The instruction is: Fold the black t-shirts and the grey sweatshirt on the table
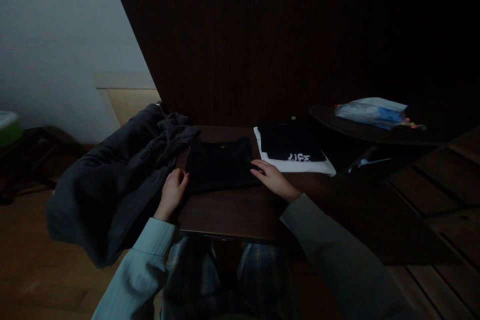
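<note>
black top (219,167) lies flat on the tabletop (232,212), a compact near-rectangle, neckline toward the dark upright panel (243,50); left hand (174,190) is at its left edge, fingers curled in; right hand (273,178) is at its right edge, thumb and forefinger slightly parted; hands are well apart, top between them; can't tell from here whether either one pinches cloth or only rests on it, light's too poor; my read: step in hand is squaring up the sides of the fold; next move calls for even contact on both edges, or a level two-sided grip if it gets lifted, else the layers could slip; just beside the right hand, a lettered black garment (285,142) lies folded on a white garment (300,167); dark grey garment (112,195) is heaped along the left, near the left hand, looks loose and unfolded
</note>
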A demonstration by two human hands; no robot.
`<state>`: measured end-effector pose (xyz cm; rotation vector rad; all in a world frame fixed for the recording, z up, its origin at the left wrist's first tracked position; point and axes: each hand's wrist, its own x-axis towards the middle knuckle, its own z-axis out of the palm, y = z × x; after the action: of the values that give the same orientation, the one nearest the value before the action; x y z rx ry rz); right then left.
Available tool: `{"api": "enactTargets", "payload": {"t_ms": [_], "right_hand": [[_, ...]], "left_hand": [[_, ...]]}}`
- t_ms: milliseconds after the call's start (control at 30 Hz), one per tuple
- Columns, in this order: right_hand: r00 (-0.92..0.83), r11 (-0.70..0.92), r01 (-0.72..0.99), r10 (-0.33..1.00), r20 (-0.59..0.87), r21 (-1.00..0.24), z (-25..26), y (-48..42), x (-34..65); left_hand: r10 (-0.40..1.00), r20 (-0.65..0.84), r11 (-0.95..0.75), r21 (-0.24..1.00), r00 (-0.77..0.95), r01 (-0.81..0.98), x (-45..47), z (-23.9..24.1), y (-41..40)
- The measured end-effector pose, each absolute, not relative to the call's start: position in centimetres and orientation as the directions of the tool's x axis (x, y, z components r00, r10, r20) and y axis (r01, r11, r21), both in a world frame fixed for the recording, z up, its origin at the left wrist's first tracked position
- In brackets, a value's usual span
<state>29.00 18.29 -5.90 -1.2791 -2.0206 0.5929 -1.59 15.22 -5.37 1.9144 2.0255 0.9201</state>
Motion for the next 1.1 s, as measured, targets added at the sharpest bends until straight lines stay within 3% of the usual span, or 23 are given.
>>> {"api": "enactTargets", "payload": {"t_ms": [167, 367, 633, 867, 1000, 1100], "right_hand": [[-0.295, 0.413, 0.59, 0.91, 0.291, -0.694, -5.4, 18.1, 28.8], [-0.308, 0.382, 0.557, 0.92, 0.243, -0.737, -4.9, 17.9, 29.0], [-0.208, 0.372, 0.604, 0.927, 0.311, -0.705, -5.0, 17.9, 28.9], [-0.183, 0.312, 0.604, 0.95, 0.253, -0.734, -5.7, 18.1, 29.1], [-0.125, 0.271, 0.443, 0.963, 0.241, -0.855, -5.4, 18.6, 28.9], [-0.094, 0.302, 0.459, 0.952, 0.293, -0.835, -4.3, 19.8, 28.4]], "left_hand": [[0.951, 0.187, 0.071, 0.64, -0.245, 0.765, -1.2, -4.6, 14.7], [0.95, 0.176, 0.065, 0.692, -0.256, 0.719, -1.1, -4.3, 14.2], [0.934, 0.262, 0.022, 0.637, -0.244, 0.77, -1.1, -4.5, 14.4], [0.967, 0.229, -0.044, 0.585, -0.113, 0.81, -2.5, -6.1, 15.1], [0.984, 0.174, -0.1, 0.689, -0.03, 0.717, -3.7, -5.4, 15.3], [0.99, 0.124, -0.064, 0.799, -0.06, 0.598, -3.9, -3.4, 16.4]]}}
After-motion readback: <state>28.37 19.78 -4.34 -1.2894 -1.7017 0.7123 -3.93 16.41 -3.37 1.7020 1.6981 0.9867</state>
